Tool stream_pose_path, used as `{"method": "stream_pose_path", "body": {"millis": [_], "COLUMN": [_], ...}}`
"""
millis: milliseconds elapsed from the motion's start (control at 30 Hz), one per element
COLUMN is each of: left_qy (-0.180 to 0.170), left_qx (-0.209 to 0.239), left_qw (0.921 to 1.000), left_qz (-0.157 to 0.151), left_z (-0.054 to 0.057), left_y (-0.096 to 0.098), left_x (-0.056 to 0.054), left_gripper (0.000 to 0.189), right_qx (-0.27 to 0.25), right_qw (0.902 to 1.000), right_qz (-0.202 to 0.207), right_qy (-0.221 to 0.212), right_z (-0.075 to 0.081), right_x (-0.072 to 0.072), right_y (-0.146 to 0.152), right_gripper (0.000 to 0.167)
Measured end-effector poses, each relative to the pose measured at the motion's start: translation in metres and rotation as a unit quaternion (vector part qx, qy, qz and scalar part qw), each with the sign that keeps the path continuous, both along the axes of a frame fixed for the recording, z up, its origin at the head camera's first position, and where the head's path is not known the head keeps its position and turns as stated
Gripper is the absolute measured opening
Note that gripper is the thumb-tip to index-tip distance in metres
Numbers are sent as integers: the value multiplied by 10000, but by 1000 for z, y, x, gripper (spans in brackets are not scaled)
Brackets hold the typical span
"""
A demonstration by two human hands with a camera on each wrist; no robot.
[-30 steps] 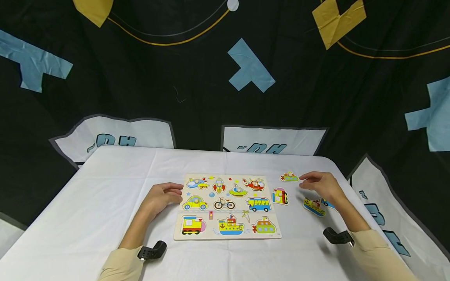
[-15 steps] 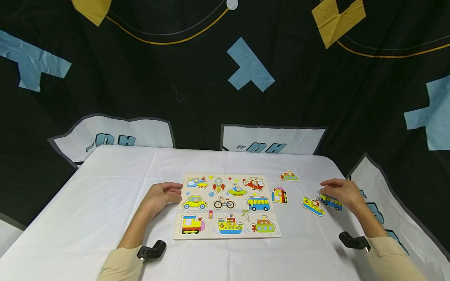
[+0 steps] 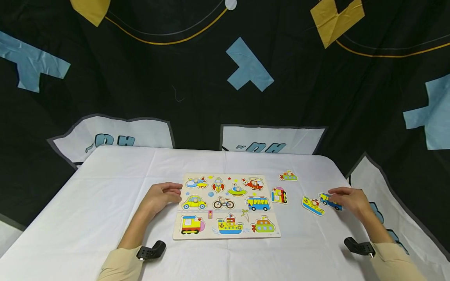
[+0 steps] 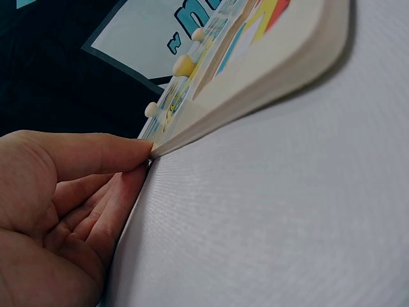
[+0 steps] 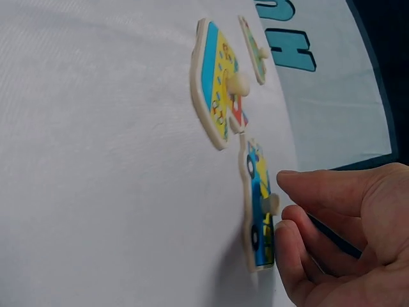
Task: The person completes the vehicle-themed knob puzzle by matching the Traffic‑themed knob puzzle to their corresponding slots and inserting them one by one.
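Observation:
A wooden peg puzzle board (image 3: 226, 235) with vehicle pictures lies on the white-covered table. My left hand (image 3: 159, 198) is at its left edge, and in the left wrist view the fingertips (image 4: 142, 153) pinch the board's rim. To the right lies a blue bus piece (image 3: 327, 200) with a small knob (image 5: 271, 204). My right hand (image 3: 352, 199) is over the bus piece's right end, thumb and fingers (image 5: 319, 188) parted close to the knob. A yellow and blue ship piece (image 3: 312, 206) lies left of the bus piece, very near it.
A train piece (image 3: 279, 195) lies beside the board's right edge, turned on end. Farther back is a green submarine piece (image 3: 288, 176). A black cloth (image 3: 197, 109) with taped shapes hangs behind the table (image 3: 105, 187).
My right hand has moved right, away from the submarine piece, across to the bus piece. The bus piece shows more fully than a second ago. My left hand stays at the board's edge.

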State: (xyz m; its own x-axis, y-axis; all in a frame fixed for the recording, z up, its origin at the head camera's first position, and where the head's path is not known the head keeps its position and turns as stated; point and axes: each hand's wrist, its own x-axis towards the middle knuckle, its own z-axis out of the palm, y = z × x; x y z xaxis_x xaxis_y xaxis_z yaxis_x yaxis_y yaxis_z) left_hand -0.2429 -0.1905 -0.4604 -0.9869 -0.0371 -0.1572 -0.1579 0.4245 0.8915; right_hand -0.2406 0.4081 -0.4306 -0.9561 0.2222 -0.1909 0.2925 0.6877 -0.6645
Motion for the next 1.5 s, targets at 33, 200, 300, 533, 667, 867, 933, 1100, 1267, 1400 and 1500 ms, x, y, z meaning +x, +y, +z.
{"method": "stream_pose_path", "body": {"millis": [33, 200, 300, 533, 667, 867, 933, 1100, 1267, 1400, 1500], "left_qy": [5, 15, -6, 13, 70, 32, 16, -13, -38, -23, -8], "left_qx": [10, 68, 67, 70, 94, 81, 71, 14, 19, 14, 18], "left_qw": [10000, 10000, 10000, 10000, 9999, 10000, 10000, 10000, 10000, 10000, 10000], "left_qz": [0, -12, -16, -28, -53, -13, 2, 18, 12, 9, -10], "left_z": [0, 2, 3, 2, 1, 1, 0, -1, 0, -1, -1], "left_y": [0, 0, 0, -1, -1, 0, 0, -1, -1, -2, -2], "left_x": [0, 2, 2, 1, 1, 0, 0, 0, 0, -1, -1], "left_gripper": [47, 48, 48, 48, 48, 47, 47, 46, 47, 47, 47], "right_qx": [39, 137, 123, 96, 30, 44, 66, 150, 259, 261, 233], "right_qw": [10000, 9999, 9999, 9999, 10000, 9999, 9998, 9998, 9997, 9997, 9997], "right_qz": [5, 34, 53, 25, -77, -139, -142, -97, 12, 17, 108], "right_qy": [-20, -1, 57, 37, -41, -81, -79, -77, 23, 23, 35], "right_z": [-1, -7, -9, -11, -11, -10, -10, -7, -3, 3, 8], "right_x": [0, 2, 3, 2, 2, 2, 2, 2, 1, -1, -2], "right_y": [1, 2, 2, 2, 2, 0, -1, -2, -2, -8, -15], "right_gripper": [49, 49, 46, 40, 39, 38, 38, 37, 36, 36, 36]}}
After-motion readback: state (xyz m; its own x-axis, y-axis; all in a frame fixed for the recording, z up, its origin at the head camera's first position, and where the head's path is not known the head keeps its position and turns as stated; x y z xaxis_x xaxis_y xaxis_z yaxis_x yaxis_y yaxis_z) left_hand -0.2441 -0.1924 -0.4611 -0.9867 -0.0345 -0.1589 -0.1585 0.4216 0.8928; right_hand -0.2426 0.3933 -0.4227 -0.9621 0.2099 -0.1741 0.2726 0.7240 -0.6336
